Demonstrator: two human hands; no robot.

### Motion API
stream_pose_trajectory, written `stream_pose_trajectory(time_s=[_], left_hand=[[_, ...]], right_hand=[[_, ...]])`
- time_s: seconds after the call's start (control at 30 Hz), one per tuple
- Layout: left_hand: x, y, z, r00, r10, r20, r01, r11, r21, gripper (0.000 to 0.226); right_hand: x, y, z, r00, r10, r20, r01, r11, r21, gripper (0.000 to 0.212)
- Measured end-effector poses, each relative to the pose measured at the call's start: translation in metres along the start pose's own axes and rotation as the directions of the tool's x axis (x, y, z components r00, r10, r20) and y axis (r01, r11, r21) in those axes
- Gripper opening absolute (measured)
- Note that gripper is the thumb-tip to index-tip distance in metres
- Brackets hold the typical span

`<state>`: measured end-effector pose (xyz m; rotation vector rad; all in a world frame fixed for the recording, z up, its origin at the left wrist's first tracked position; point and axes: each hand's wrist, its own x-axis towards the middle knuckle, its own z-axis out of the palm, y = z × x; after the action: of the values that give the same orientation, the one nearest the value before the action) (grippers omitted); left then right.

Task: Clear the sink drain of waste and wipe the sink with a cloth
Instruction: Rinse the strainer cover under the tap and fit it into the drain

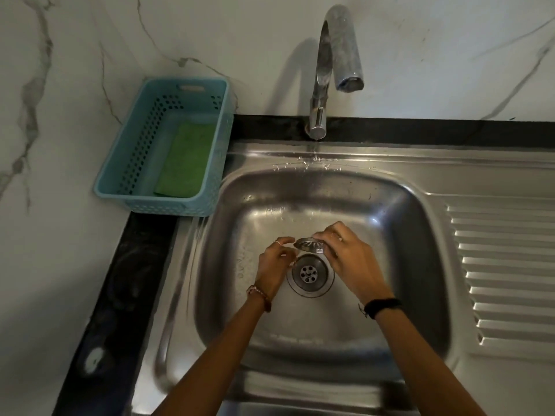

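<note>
A steel sink basin (pixel 390 295) fills the middle of the view. Its round drain (pixel 310 274) lies open, with the perforated cup showing. Just above the drain my right hand (pixel 345 253) holds the small metal drain strainer (pixel 307 244), tilted on its side. My left hand (pixel 274 262) is beside the strainer on the left, fingers curled, with its fingertips close to the strainer's rim; whether they touch it is unclear. A green cloth or scrub pad (pixel 186 159) lies in the blue basket (pixel 144 202) at the sink's back left corner.
A steel tap (pixel 327 67) arches over the back of the basin, with water drops on the rim below it. A ribbed draining board (pixel 504 265) runs along the right. A black counter edge (pixel 120 295) borders the left, below a marble wall.
</note>
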<state>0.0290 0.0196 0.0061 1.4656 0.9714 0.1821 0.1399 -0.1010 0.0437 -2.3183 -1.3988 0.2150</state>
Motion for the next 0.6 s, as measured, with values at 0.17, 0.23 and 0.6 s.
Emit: stream_pose_trajectory(time_s=[0.17, 0.23, 0.6], left_hand=[[0.009, -0.045, -0.005, 0.986, -0.010, 0.169, -0.120, 0.665, 0.737, 0.063], [0.011, -0.058, -0.003, 0.971, -0.049, 0.235, -0.176, 0.522, 0.835, 0.073], [0.024, -0.073, -0.002, 0.976, -0.076, 0.203, -0.150, 0.435, 0.888, 0.076]], right_hand=[[0.007, 0.015, 0.042, 0.861, 0.474, 0.184, -0.501, 0.853, 0.148, 0.027], [0.005, 0.016, 0.058, 0.817, 0.538, 0.208, -0.574, 0.796, 0.192, 0.016], [-0.009, 0.028, 0.110, 0.790, 0.550, 0.271, -0.563, 0.826, -0.031, 0.020]])
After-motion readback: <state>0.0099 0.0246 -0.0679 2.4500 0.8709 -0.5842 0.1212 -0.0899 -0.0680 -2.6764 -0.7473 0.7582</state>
